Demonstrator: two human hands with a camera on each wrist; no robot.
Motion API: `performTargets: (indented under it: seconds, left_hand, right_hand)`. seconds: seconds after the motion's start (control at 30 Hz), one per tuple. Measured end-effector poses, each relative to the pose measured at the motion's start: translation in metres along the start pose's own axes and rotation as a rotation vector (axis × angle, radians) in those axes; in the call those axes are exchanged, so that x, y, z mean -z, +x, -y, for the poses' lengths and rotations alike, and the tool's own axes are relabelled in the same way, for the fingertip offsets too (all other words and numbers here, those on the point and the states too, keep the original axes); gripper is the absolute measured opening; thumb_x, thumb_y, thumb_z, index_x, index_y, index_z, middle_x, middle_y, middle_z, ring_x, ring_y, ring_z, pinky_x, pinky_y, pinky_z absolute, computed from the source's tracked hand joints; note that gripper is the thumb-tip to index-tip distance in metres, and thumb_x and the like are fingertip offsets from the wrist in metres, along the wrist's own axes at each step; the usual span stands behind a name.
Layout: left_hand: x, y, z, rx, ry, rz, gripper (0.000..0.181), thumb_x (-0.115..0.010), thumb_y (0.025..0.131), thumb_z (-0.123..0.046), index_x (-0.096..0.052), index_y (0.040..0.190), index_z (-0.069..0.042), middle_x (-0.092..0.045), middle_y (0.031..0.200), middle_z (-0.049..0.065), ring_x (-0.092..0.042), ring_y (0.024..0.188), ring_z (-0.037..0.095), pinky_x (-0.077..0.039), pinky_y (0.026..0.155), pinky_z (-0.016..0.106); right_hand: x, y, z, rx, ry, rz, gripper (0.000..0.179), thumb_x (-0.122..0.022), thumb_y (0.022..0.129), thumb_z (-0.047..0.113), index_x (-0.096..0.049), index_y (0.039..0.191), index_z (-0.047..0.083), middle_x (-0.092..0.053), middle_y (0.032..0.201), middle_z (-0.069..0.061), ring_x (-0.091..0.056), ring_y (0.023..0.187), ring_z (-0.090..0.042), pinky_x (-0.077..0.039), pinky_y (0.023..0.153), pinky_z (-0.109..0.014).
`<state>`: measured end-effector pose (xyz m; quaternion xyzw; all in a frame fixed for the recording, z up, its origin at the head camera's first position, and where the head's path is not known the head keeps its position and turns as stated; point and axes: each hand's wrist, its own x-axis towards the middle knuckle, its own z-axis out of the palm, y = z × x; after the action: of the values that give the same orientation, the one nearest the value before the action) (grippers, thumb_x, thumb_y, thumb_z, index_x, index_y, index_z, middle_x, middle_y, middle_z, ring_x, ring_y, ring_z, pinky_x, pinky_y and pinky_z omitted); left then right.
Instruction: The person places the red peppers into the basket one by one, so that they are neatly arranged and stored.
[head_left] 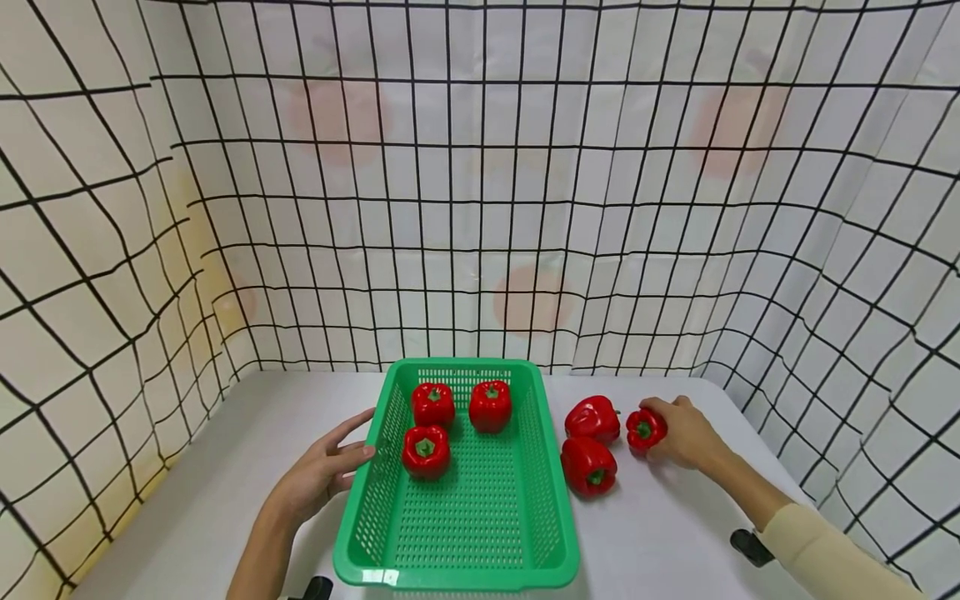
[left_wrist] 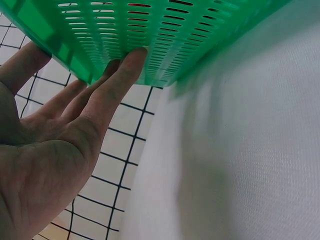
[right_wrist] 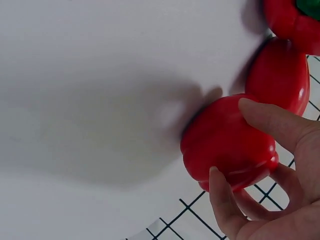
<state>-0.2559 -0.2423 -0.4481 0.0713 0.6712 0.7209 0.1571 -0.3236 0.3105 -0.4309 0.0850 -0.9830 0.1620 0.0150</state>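
Observation:
A green plastic basket (head_left: 457,521) stands on the white table with three red bell peppers in its far half, one of them a front pepper (head_left: 426,452). My left hand (head_left: 318,471) is at the basket's left side, its fingers extended against the slotted wall (left_wrist: 165,45) under the rim. To the right of the basket, my right hand (head_left: 686,433) holds a red bell pepper (right_wrist: 227,142), thumb and fingers spread around it. Just left of that one lie two more, a far pepper (head_left: 592,418) and a near pepper (head_left: 588,467) close to the basket's right wall.
White walls with a black grid (head_left: 480,200) enclose the table (head_left: 637,542) at the back and on both sides. Dark wrist devices show at the lower edge near the left forearm (head_left: 318,588) and beside the right sleeve (head_left: 817,550).

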Motion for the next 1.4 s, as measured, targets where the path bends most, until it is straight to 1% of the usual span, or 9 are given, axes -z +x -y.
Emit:
performTargets:
  seconds: [0.13,0.33,0.47,0.63,0.77,0.93,1.07,1.23,1.4]
  left_hand:
    - [0.0,0.0,0.001,0.002,0.001,-0.001,0.076,-0.063,0.101,-0.019,-0.02,0.163,-0.025,-0.053,0.148,0.024,-0.069,0.114,0.04,-0.058,0.093,0.049]
    - [-0.001,0.001,0.001,-0.001,0.012,-0.011,0.076,-0.063,0.1,-0.02,-0.021,0.163,-0.025,-0.053,0.148,0.023,-0.07,0.113,0.04,-0.059,0.092,0.049]
    - [-0.002,0.001,0.002,0.001,0.013,-0.02,0.076,-0.064,0.1,-0.02,-0.022,0.163,-0.026,-0.053,0.148,0.023,-0.07,0.112,0.04,-0.059,0.092,0.049]
    - [-0.001,0.0,0.001,-0.004,0.016,-0.012,0.076,-0.063,0.101,-0.02,-0.019,0.163,-0.025,-0.052,0.15,0.023,-0.07,0.114,0.039,-0.058,0.093,0.049]
    - [0.0,-0.001,0.001,-0.003,0.009,-0.007,0.076,-0.062,0.101,-0.019,-0.019,0.163,-0.026,-0.051,0.15,0.023,-0.069,0.115,0.039,-0.058,0.093,0.049]
    - [0.001,-0.001,0.001,-0.01,0.001,0.011,0.076,-0.061,0.102,-0.018,-0.019,0.164,-0.025,-0.051,0.15,0.024,-0.069,0.115,0.039,-0.058,0.093,0.049]
    - [0.001,-0.002,0.002,-0.013,-0.001,0.008,0.075,-0.061,0.102,-0.017,-0.019,0.163,-0.025,-0.051,0.15,0.024,-0.069,0.115,0.04,-0.058,0.094,0.049]
    - [0.001,-0.001,0.002,-0.02,0.012,0.01,0.075,-0.061,0.102,-0.018,-0.018,0.164,-0.024,-0.051,0.15,0.024,-0.069,0.114,0.04,-0.059,0.093,0.049]
    - [0.0,-0.001,0.0,-0.017,0.012,0.015,0.075,-0.06,0.102,-0.017,-0.019,0.163,-0.024,-0.051,0.15,0.025,-0.069,0.114,0.041,-0.059,0.093,0.049]
  right_hand:
    - [0.0,-0.004,-0.002,-0.022,0.001,-0.023,0.078,-0.09,0.068,0.014,-0.055,0.136,0.002,-0.056,0.111,-0.03,-0.055,0.103,-0.05,-0.062,0.073,-0.057]
    - [0.002,-0.005,-0.003,0.019,0.006,-0.106,0.073,-0.089,0.071,0.018,-0.056,0.132,-0.002,-0.062,0.111,-0.029,-0.056,0.104,-0.048,-0.061,0.076,-0.057]
    - [0.008,-0.007,0.002,0.042,0.021,-0.143,0.072,-0.09,0.071,0.021,-0.057,0.13,-0.004,-0.064,0.107,-0.028,-0.057,0.099,-0.045,-0.061,0.073,-0.054]
    - [0.019,-0.009,0.013,0.051,0.058,-0.158,0.072,-0.089,0.073,0.022,-0.055,0.131,-0.005,-0.063,0.106,-0.03,-0.058,0.098,-0.046,-0.062,0.069,-0.051]
    - [0.026,-0.009,0.019,0.049,0.078,-0.149,0.074,-0.088,0.075,0.024,-0.052,0.135,-0.003,-0.063,0.11,-0.032,-0.059,0.1,-0.047,-0.063,0.069,-0.049]
    - [0.033,-0.009,0.031,0.041,0.116,-0.153,0.08,-0.089,0.075,0.029,-0.05,0.14,0.003,-0.063,0.119,-0.032,-0.059,0.107,-0.048,-0.064,0.07,-0.047]
    - [0.039,-0.011,0.045,0.055,0.14,-0.167,0.082,-0.089,0.075,0.032,-0.05,0.142,0.005,-0.064,0.12,-0.029,-0.06,0.106,-0.045,-0.064,0.068,-0.043]
    - [0.046,-0.014,0.063,0.081,0.163,-0.192,0.08,-0.087,0.076,0.029,-0.05,0.142,0.005,-0.065,0.12,-0.027,-0.062,0.102,-0.042,-0.063,0.066,-0.039]
    - [0.049,-0.016,0.082,0.103,0.2,-0.196,0.079,-0.087,0.077,0.028,-0.05,0.143,0.006,-0.065,0.122,-0.025,-0.063,0.104,-0.043,-0.063,0.068,-0.04]
